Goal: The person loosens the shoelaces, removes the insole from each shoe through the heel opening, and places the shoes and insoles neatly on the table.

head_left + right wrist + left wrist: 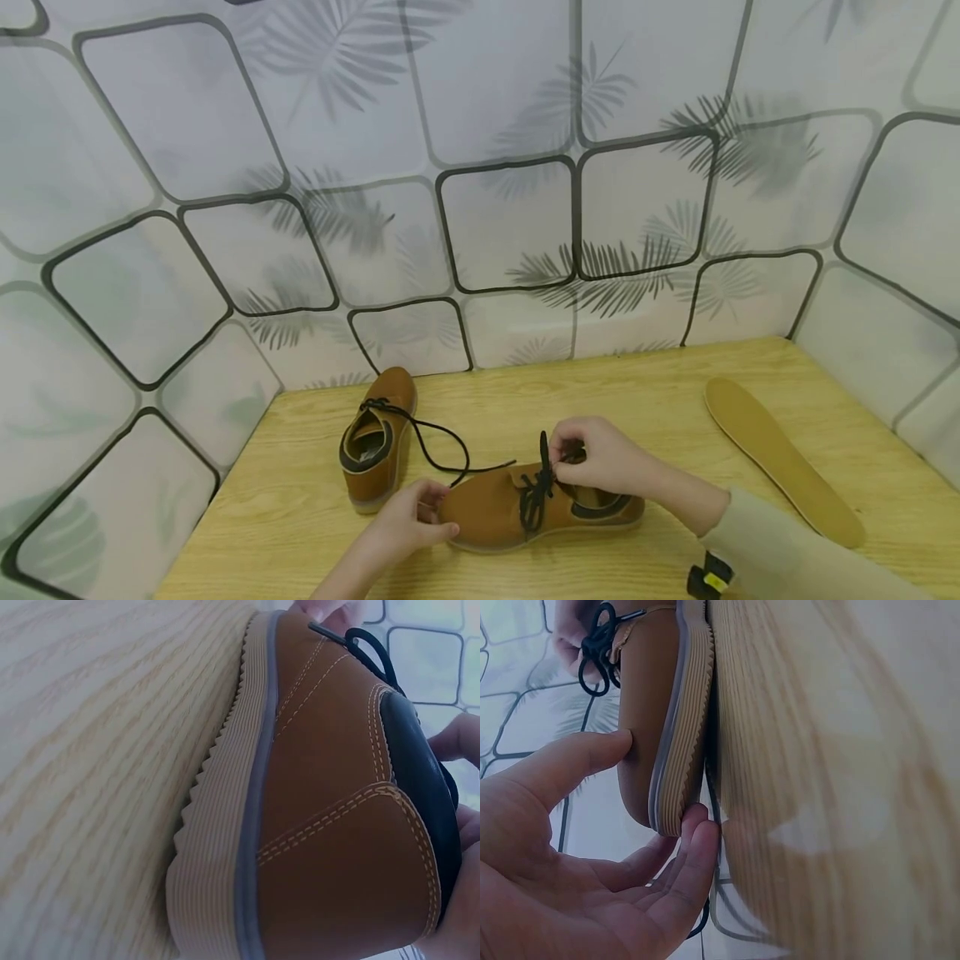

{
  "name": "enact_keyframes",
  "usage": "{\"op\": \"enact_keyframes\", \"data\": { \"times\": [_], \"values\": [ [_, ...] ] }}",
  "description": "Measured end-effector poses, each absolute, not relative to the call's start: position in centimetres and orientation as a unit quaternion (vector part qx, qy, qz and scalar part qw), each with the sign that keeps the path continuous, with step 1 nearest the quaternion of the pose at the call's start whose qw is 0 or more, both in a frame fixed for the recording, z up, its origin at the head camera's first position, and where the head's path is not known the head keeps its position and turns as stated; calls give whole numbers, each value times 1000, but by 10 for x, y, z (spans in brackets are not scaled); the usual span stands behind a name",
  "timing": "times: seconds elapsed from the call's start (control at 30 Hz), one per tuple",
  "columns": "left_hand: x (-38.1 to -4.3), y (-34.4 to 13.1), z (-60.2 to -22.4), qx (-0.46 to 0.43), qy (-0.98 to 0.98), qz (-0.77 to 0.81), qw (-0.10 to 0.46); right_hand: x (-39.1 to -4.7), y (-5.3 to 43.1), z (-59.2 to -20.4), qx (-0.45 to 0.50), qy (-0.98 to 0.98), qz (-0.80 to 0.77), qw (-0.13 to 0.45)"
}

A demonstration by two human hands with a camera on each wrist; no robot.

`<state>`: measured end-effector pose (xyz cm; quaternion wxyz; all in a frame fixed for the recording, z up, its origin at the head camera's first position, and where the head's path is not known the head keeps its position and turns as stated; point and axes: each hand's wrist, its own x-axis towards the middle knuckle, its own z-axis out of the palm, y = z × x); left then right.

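A brown leather lace-up shoe (487,510) lies on its sole, toe to the left, its black laces (534,500) tied in a bow. My left hand (416,517) holds the toe; in the left wrist view the thumb presses the upper and the fingertips meet the sole's front edge. With bent fingers, my right hand (596,454) pinches the shoe at its opening, just behind the bow, around the tongue. Those fingers cover the exact spot they pinch. From the right wrist, the shoe's heel (337,892) and dark padded collar (420,795) fill much of the view.
A second brown shoe (393,387) stands at the left, toe toward the wall, one long black lace (431,450) trailing loose toward the first shoe. A tan insole (783,462) lies at the right of the wooden table (637,383). Patterned walls (510,225) rise behind and beside it.
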<state>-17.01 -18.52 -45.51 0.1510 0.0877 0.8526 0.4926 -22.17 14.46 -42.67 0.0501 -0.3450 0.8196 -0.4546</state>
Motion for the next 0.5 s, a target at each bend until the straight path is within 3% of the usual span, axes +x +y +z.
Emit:
{"op": "enact_keyframes", "data": {
  "times": [0.5],
  "values": [
    [-169,-184,-453,75,852,493,158,-222,147,-425,-292,797,-527,45]
  ]
}}
